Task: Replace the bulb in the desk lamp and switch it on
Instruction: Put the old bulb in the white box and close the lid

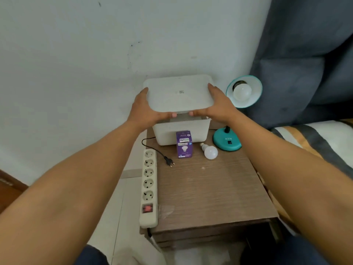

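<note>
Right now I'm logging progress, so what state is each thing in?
storage box lid: lifted, held by left hand and right hand
lamp: unplugged, bulb fitted, unlit
plug: lying loose on table
loose bulb: lying on its side
bulb carton: standing upright

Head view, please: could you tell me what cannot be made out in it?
- Inside of the white bin: hidden by its lid, held by the left hand and right hand.
- Small print on the purple bulb box: too small.
- Lamp neck: hidden behind the bin and right hand.
- Power strip cable: cut off below the table.
</note>
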